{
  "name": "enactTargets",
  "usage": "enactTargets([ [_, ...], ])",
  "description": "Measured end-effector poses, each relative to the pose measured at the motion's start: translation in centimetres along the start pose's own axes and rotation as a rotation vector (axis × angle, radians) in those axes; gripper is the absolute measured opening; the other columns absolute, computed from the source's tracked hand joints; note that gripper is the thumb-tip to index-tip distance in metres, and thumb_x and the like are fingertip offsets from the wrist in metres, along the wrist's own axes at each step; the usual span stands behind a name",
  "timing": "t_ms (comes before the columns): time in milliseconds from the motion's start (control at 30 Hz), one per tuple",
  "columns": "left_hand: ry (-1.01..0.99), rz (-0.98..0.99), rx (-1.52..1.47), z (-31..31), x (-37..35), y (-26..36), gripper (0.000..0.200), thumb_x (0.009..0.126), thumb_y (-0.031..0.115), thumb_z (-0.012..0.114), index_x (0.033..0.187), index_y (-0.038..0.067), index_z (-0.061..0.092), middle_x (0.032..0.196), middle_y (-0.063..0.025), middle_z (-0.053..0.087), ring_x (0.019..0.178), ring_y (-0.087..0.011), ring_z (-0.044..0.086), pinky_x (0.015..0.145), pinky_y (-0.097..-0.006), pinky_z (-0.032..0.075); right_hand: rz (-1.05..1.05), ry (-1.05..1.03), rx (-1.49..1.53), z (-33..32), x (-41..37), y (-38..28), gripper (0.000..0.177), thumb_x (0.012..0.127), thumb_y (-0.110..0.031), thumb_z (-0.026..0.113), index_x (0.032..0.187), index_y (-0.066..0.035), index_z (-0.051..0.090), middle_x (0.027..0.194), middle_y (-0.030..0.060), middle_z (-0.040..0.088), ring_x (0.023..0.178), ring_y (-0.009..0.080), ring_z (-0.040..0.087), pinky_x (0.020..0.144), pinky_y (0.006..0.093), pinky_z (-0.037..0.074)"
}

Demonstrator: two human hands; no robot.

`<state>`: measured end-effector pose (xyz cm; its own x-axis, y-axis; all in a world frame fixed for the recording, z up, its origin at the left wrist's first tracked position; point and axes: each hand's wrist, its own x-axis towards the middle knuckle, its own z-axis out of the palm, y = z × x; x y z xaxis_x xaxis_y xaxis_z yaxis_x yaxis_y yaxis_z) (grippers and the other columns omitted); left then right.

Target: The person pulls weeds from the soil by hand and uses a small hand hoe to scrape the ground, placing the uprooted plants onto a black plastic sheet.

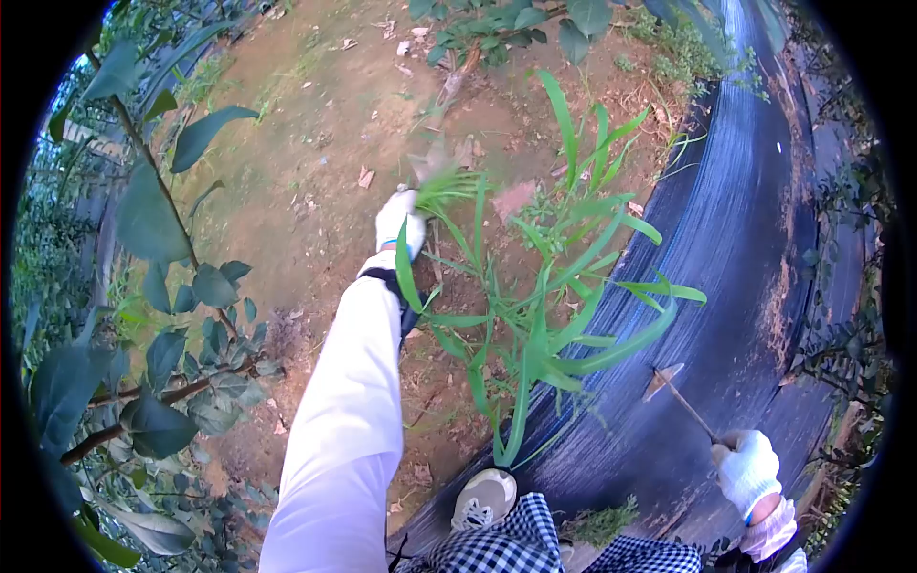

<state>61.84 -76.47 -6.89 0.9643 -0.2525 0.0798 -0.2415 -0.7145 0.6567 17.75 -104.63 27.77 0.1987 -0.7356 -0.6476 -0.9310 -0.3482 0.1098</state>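
Observation:
My left hand point(399, 218), in a white glove, reaches forward over the bare soil, closed round a bunch of thin green grass point(447, 189) that is blurred by motion. Low on the right, my right hand point(747, 470), also in a white glove, grips a small hoe point(686, 405) by its thin handle. The hoe's flat blade is over the black plastic sheet point(707, 248). Between my hands stands a tall, broad-bladed green weed point(544, 334), rising near the sheet's edge.
Leafy branches point(158, 220) hang close on the left, and more leaves point(573, 24) are at the top. My shoe point(484, 497) and checked clothing point(506, 540) show at the bottom. A small green plant point(604, 522) lies near the clothing.

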Motion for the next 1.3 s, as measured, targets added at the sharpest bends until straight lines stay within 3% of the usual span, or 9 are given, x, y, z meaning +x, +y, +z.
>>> enactTargets([
  [100, 0.147, -0.457, -0.743, -2.1, 1.1, 1.6, 0.018, 0.092, 0.004, 0.059, 0.107, 0.006, 0.068, 0.094, -0.0050, 0.070, 0.092, -0.0176, 0.062, 0.086, -0.0303, 0.047, -0.002, -0.006, 0.025, -0.1, 0.4, 0.3, 0.024, 0.078, -0.021, 0.067, 0.088, 0.000, 0.074, 0.078, 0.0216, 0.069, 0.079, 0.0349, 0.070, 0.075, 0.0378, 0.053],
  [267, 0.106, -0.153, 0.288, -2.5, 3.6, 1.3, 0.024, 0.083, 0.015, 0.067, 0.107, 0.011, 0.068, 0.114, -0.0182, 0.063, 0.105, -0.0338, 0.061, 0.092, -0.0403, 0.048, 0.026, -0.031, 0.022, -0.8, 0.5, -0.3, 0.024, 0.078, -0.020, 0.067, 0.089, 0.000, 0.074, 0.080, 0.0218, 0.069, 0.080, 0.0349, 0.070, 0.075, 0.0379, 0.054],
  [433, -0.069, 0.228, 0.187, 1.1, 5.9, -1.1, 0.035, 0.081, 0.011, 0.066, 0.116, 0.007, 0.064, 0.111, -0.0180, 0.064, 0.105, -0.0346, 0.061, 0.094, -0.0389, 0.047, -0.052, -0.018, -0.018, -0.5, 1.3, 0.6, 0.023, 0.079, -0.017, 0.064, 0.089, 0.001, 0.073, 0.067, 0.0144, 0.067, 0.064, 0.0232, 0.068, 0.063, 0.0331, 0.053],
  [500, -0.048, -0.034, -0.515, 2.7, 5.6, -1.9, 0.029, 0.088, 0.009, 0.063, 0.116, 0.006, 0.064, 0.100, -0.0090, 0.069, 0.091, -0.0243, 0.064, 0.085, -0.0341, 0.051, -0.086, -0.011, -0.043, -0.5, 1.4, 1.0, 0.022, 0.079, -0.015, 0.063, 0.089, 0.002, 0.073, 0.060, 0.0107, 0.066, 0.056, 0.0178, 0.067, 0.057, 0.0309, 0.053],
  [600, -0.146, -0.358, -0.557, -1.0, 4.3, 1.4, 0.022, 0.095, 0.008, 0.056, 0.117, 0.008, 0.061, 0.087, 0.0001, 0.065, 0.059, -0.0104, 0.057, 0.045, -0.0244, 0.046, -0.037, -0.043, -0.059, -1.1, 1.1, -0.1, 0.023, 0.078, -0.017, 0.064, 0.089, 0.001, 0.073, 0.067, 0.0144, 0.067, 0.065, 0.0237, 0.068, 0.064, 0.0335, 0.053],
  [767, -0.219, -0.314, -0.747, -5.3, 0.4, -1.3, 0.034, 0.090, 0.010, 0.064, 0.123, 0.013, 0.059, 0.101, 0.0000, 0.066, 0.072, -0.0119, 0.058, 0.063, -0.0258, 0.050, -0.009, -0.051, -0.009, -1.1, 0.9, -0.5, 0.024, 0.078, -0.020, 0.066, 0.089, -0.001, 0.075, 0.082, 0.0211, 0.070, 0.082, 0.0343, 0.070, 0.078, 0.0377, 0.054],
  [900, -0.337, 0.245, 0.092, -4.5, -3.7, 2.4, 0.045, 0.078, 0.020, 0.074, 0.119, 0.008, 0.062, 0.102, -0.0143, 0.066, 0.099, -0.0333, 0.062, 0.090, -0.0396, 0.048, -0.015, -0.035, -0.023, -1.1, 0.7, -0.7, 0.024, 0.078, -0.022, 0.066, 0.089, -0.003, 0.075, 0.082, 0.0211, 0.070, 0.083, 0.0345, 0.070, 0.078, 0.0377, 0.054],
  [1100, -0.166, -0.139, -0.618, -5.7, -4.0, 1.8, 0.029, 0.092, 0.015, 0.063, 0.119, 0.003, 0.062, 0.106, -0.0058, 0.068, 0.091, -0.0149, 0.059, 0.083, -0.0303, 0.048, -0.025, 0.002, -0.007, -0.1, 0.7, 0.9, 0.026, 0.077, -0.024, 0.066, 0.087, -0.002, 0.075, 0.080, 0.0203, 0.070, 0.081, 0.0350, 0.070, 0.076, 0.0379, 0.053],
  [1300, -0.189, -0.363, -0.361, -14.8, -13.2, -7.8, 0.029, 0.094, 0.009, 0.058, 0.123, 0.006, 0.059, 0.093, 0.0012, 0.064, 0.076, -0.0083, 0.058, 0.063, -0.0245, 0.049, -0.019, 0.021, 0.064, 0.5, 0.7, 1.9, 0.024, 0.079, -0.019, 0.067, 0.090, 0.000, 0.074, 0.071, 0.0170, 0.069, 0.067, 0.0260, 0.070, 0.068, 0.0350, 0.054],
])
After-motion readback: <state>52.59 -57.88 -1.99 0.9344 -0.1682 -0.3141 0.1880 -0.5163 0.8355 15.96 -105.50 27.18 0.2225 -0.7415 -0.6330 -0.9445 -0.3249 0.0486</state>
